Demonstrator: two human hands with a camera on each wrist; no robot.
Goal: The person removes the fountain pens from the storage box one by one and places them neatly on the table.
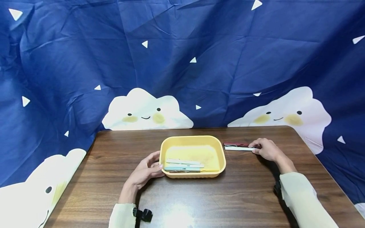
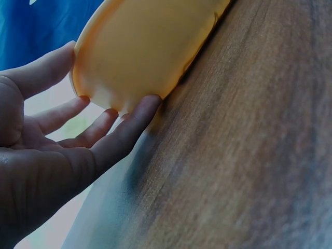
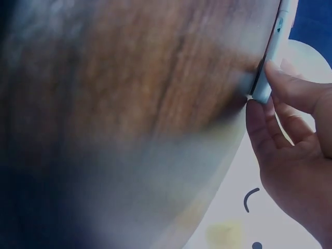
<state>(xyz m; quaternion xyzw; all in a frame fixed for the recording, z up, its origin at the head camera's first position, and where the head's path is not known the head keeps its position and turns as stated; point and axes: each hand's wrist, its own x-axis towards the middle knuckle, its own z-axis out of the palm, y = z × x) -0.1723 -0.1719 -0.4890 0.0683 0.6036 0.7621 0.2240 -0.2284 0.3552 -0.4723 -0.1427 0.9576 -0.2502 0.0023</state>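
A yellow plastic box (image 1: 194,138) sits on the table with several pens inside along its near-left side, among them a light blue pen (image 1: 182,169) and a yellow pen (image 1: 209,170). My left hand (image 1: 146,170) holds the box's left end, thumb and fingers spread over its rim and outer wall; in the left wrist view the fingertips touch the box wall (image 2: 140,46). Right of the box, my right hand (image 1: 267,149) pinches the right end of a white pen (image 1: 238,148). Just behind that pen is a dark red pen (image 1: 235,144); whether my fingers touch it, I cannot tell.
The brown wooden table (image 1: 228,202) reaches back to a blue curtain (image 1: 182,69) printed with white clouds and triangles. Each wrist wears a black strap, its camera (image 1: 146,215) showing on the left one. The table's right edge lies beyond my right arm.
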